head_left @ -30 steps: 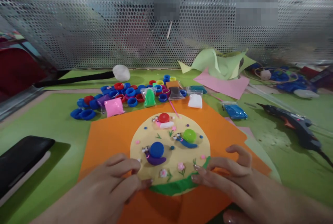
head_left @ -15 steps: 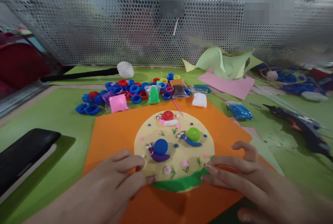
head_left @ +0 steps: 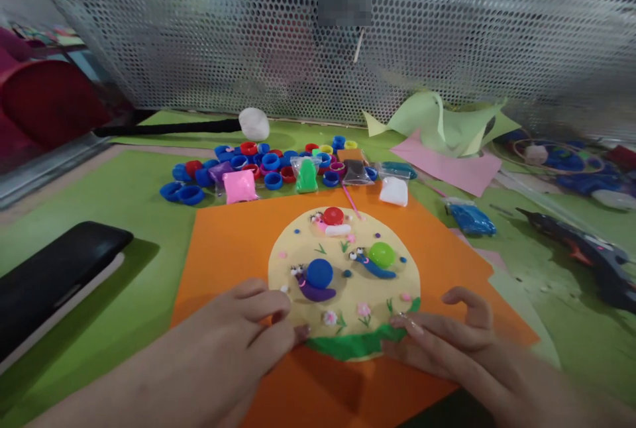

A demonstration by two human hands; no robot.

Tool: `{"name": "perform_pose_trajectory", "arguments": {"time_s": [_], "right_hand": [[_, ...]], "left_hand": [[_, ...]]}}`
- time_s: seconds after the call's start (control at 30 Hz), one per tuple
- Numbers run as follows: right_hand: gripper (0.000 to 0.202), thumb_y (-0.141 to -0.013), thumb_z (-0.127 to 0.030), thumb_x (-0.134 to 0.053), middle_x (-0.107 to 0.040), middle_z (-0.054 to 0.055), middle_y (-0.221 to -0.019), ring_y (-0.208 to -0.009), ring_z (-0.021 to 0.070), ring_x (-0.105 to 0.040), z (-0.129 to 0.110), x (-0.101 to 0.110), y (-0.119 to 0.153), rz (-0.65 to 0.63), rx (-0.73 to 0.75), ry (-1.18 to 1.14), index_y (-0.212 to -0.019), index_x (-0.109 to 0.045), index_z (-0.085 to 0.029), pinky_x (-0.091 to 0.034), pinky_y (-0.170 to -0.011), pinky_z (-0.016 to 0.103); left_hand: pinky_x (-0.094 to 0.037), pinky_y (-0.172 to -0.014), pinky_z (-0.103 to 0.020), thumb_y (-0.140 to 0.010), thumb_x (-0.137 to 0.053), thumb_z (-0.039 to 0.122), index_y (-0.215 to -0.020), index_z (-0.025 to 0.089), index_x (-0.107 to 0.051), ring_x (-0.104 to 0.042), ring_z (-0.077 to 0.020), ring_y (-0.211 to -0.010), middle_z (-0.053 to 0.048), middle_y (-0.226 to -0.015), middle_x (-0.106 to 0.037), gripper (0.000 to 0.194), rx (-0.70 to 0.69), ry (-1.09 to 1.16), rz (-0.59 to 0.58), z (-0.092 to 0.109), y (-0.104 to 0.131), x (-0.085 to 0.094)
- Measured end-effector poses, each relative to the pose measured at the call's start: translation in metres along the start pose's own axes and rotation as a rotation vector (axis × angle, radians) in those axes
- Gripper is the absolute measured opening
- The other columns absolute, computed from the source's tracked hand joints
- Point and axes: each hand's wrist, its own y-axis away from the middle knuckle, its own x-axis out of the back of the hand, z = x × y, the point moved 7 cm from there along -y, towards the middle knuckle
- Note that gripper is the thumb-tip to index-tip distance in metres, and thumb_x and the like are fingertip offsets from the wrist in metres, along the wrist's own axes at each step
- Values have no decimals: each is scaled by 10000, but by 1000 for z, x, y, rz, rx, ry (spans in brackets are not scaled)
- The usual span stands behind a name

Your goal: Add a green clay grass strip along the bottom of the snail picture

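A round cream paper disc (head_left: 342,252) lies in front of me on an orange sheet (head_left: 223,242). Three clay snails with bottle-cap shells decorate it: a purple snail (head_left: 318,292) with a blue cap, a blue snail (head_left: 377,269) with a green cap, and a pink-and-white snail (head_left: 336,229) with a red cap. Green clay grass (head_left: 358,344) runs along the near edge, below small clay flowers. My left hand (head_left: 248,332) grips the disc's near-left edge with bent fingers. At its near-right edge, my right hand (head_left: 442,342) holds the rim between thumb and fingers.
Bottle caps (head_left: 271,161) and bags of coloured clay, including a pink bag (head_left: 240,186), sit behind the disc. A black phone-like object (head_left: 64,275) lies left. At right are a blue clay bag (head_left: 472,217) and a glue gun (head_left: 586,249). A perforated metal panel (head_left: 278,30) stands behind.
The whole scene has shifted slightly to the right in view as the camera turned. Both hands keep their places at the disc's edges, and the disc stays on the orange sheet.
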Motion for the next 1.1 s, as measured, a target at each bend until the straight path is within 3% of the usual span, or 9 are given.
{"name": "perform_pose_trajectory", "arguments": {"time_s": [0.23,0.4,0.47,0.53,0.6,0.67,0.77,0.97,1.1], "right_hand": [[599,-961,-446,-291,-621,71,-1177,-1078,208,-576,9,0,25,37,-6,-70,-1432,-208,-86,-340,-992,354],[637,-960,-467,-307,-604,53,-1200,-1141,179,-528,7,-2,18,6,51,-73,-1438,-136,-81,-72,-1101,383],[647,-961,-479,-293,-599,54,-1202,-1118,175,-548,5,-1,15,-9,66,-69,-1440,-122,-78,-106,-1090,366],[650,-966,-479,-262,-609,53,-1180,-1074,171,-583,3,0,10,-14,66,-53,-1441,-98,-66,-258,-1028,341],[669,-971,-492,-216,-632,53,-1137,-988,171,-632,1,2,3,-18,54,-42,-1443,-25,-59,-432,-855,317],[685,-971,-511,-167,-655,57,-1090,-863,183,-677,-1,2,-4,-28,39,-35,-1438,55,-61,-504,-677,312],[691,-972,-521,-116,-668,78,-1053,-749,201,-695,-4,0,-8,-48,44,-11,-1427,105,-49,-523,-603,324],[666,-973,-507,-159,-600,80,-1177,-1081,201,-581,3,-4,12,-7,59,4,-1434,-50,-38,-486,-798,372],[575,-990,-408,-164,-569,79,-1203,-1042,178,-605,1,-7,10,-60,100,36,-1433,-60,-55,-520,-741,364]], "left_hand": [[-473,-710,-317,-740,-409,59,-945,201,-600,-564,-203,-731,-46,-765,-615,314,7,67,-42,0,-1,0],[-465,-766,-322,-739,-456,82,-1004,221,-596,-578,-207,-762,-45,-799,-633,330,22,38,-7,-1,0,-1],[-462,-771,-323,-737,-463,85,-1010,224,-596,-580,-210,-763,-46,-790,-633,333,26,40,3,-1,0,-1],[-462,-760,-322,-737,-453,80,-1000,222,-599,-579,-210,-750,-46,-774,-630,333,19,41,10,-1,-1,0],[-462,-735,-318,-733,-441,71,-980,219,-602,-575,-209,-735,-48,-769,-628,330,10,43,3,0,-1,1],[-459,-701,-311,-726,-434,63,-963,217,-602,-571,-209,-724,-50,-764,-624,328,7,47,4,1,-2,2],[-455,-684,-310,-723,-429,57,-949,210,-600,-566,-211,-716,-51,-745,-614,322,3,51,7,1,-2,3],[-449,-692,-311,-736,-422,57,-936,213,-602,-564,-210,-719,-49,-753,-614,311,13,56,7,-1,-1,0],[-454,-688,-315,-731,-432,57,-1003,205,-593,-567,-213,-722,-55,-770,-625,349,0,36,-2,0,-1,0]]}}
